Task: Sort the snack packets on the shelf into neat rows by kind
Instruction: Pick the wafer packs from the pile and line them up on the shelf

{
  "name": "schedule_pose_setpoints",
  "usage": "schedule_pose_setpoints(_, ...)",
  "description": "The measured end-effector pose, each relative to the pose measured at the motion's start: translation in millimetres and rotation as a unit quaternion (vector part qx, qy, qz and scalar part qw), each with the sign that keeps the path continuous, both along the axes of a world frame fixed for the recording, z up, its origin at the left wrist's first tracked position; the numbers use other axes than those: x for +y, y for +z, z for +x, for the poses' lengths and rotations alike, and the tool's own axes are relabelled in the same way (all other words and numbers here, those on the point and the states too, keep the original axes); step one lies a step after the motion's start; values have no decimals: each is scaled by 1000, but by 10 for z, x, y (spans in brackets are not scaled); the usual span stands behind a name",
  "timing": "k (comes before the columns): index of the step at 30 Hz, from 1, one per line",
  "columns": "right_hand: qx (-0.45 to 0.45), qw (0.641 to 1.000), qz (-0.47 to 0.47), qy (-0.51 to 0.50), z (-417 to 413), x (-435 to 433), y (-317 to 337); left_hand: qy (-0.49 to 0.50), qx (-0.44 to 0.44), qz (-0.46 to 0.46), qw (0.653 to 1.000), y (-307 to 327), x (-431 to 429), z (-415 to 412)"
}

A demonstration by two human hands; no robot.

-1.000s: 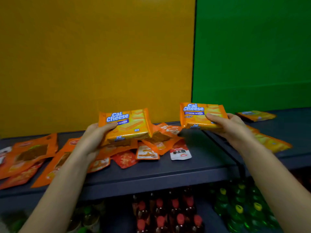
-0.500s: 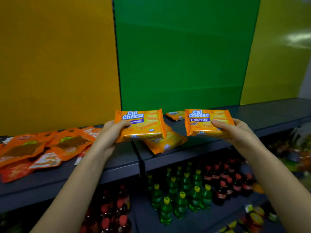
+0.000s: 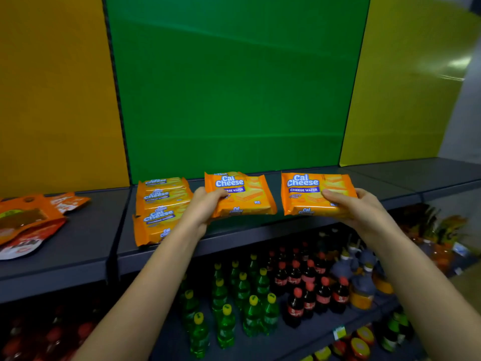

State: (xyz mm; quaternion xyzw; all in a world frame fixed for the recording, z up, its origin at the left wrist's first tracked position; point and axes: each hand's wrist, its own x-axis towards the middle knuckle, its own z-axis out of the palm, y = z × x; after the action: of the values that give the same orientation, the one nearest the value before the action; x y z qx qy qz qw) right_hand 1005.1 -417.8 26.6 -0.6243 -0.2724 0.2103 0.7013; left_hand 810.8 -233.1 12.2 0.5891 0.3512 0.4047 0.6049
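My left hand grips an orange Cal Cheese wafer packet by its left edge, held just above the grey shelf in front of the green back panel. My right hand grips a second Cal Cheese packet by its right side, level with the first and a little apart from it. To the left of my left hand, a row of overlapping Cal Cheese packets lies on the shelf, running front to back.
A loose heap of orange and red snack pouches lies on the left shelf section before the orange panel. Green and dark soda bottles fill the lower shelf. The right shelf section runs before a yellow panel.
The view has swung right, from the orange-panel section to the green one. Both hands have carried their packets along and lowered them nearer the shelf, beside the row of Cal Cheese packets.
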Motion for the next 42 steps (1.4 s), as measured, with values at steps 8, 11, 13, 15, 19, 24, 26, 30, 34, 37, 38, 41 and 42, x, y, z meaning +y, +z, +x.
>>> schedule_pose_setpoints(8,-1,999,-24,48,451,337,-142,41,43,-2,998,-169,306,723)
schedule_pose_setpoints(11,-2,997,-36,74,592,563,-166,60,57,-11,996,-177,491,892)
schedule_pose_setpoints(13,-5,994,-52,100,664,726,-172,72,70,-4,995,-175,609,955)
schedule_pose_setpoints(15,3,990,-60,129,713,884,-207,79,88,9,993,-188,714,1003)
schedule_pose_setpoints(19,24,979,-77,188,707,1159,-271,93,128,28,987,-208,840,1051)
schedule_pose_setpoints(24,28,959,-89,267,680,1354,-400,161,236,63,956,-267,990,1081)
schedule_pose_setpoints(26,30,945,-107,308,690,1383,-446,187,276,70,940,-279,1015,1095)
schedule_pose_setpoints(30,-88,943,-134,291,706,1435,-487,209,342,94,911,-281,1046,1124)
schedule_pose_setpoints(34,-299,894,-226,247,762,1472,-427,215,393,109,887,-278,1083,1134)
schedule_pose_setpoints(37,-389,837,-292,250,764,1492,-390,218,421,105,874,-279,1110,1132)
schedule_pose_setpoints(38,-409,826,-301,245,766,1500,-383,219,430,105,870,-281,1117,1129)
schedule_pose_setpoints(41,-436,813,-304,238,789,1529,-382,221,450,107,859,-276,1123,1128)
schedule_pose_setpoints(42,-442,810,-303,239,799,1533,-380,221,460,112,853,-267,1113,1130)
